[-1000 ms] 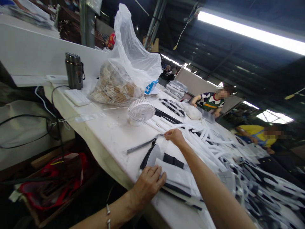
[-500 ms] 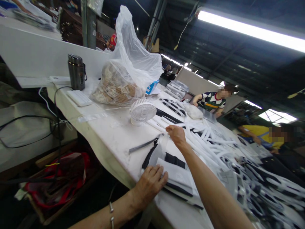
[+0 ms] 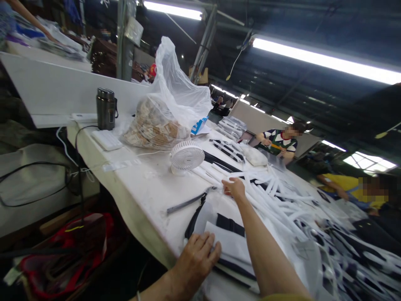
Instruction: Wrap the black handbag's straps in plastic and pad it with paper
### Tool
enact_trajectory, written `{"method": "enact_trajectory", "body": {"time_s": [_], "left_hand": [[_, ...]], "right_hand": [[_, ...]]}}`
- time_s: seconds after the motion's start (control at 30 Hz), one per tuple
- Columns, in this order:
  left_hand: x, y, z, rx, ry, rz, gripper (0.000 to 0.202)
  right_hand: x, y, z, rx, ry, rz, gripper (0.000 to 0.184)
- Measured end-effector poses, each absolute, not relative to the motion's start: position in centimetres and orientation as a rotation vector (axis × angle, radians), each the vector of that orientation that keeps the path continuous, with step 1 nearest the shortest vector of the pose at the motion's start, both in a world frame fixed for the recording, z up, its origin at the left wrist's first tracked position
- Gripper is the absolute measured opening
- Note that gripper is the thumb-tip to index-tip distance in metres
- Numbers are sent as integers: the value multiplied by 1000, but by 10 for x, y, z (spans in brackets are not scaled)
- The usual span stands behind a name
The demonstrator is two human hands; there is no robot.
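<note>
Your unclenched left hand (image 3: 199, 256) likely steadies the bundle (image 3: 230, 239) along the counter's (image 3: 140, 184) edge; your right hand's (image 3: 234, 189) grip I can't tell.

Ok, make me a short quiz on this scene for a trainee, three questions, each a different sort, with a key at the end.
1. Fill in the missing word: the ___ hand rests on the folded black-and-white pieces near the edge of the table.

2. Multiple choice: what does the plastic bag stand on?
A) the floor
B) the table
C) a chair

3. Compare: which is nearer to the right hand, the white fan or the dark flask?

Key
1. Left: it is the left hand.
2. B
3. The white fan; the dark flask stands farther back on the table.
</note>
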State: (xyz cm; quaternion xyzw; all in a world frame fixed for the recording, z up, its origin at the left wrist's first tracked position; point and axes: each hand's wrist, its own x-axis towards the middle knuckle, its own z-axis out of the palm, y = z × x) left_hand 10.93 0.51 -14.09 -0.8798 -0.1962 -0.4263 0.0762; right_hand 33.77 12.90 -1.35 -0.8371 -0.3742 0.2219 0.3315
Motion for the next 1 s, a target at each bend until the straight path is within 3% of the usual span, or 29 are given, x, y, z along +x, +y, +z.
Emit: {"method": "enact_trajectory", "body": {"time_s": [0.3, 0.57, 0.83, 1.0], "left_hand": [[105, 5, -135, -2668, -573, -1280, 27], [106, 6, -133, -2659, -586, -1339, 30], [105, 5, -131, -2638, -590, -1356, 31], [105, 7, -132, -2595, -571, -1411, 35]], "right_hand": [[352, 79, -41, -2122, -1098, 1138, 40], [323, 86, -76, -2282, -1366, 799, 36], [320, 86, -85, -2307, -1430, 690, 12], [317, 82, -83, -2277, -1340, 631, 19]]}}
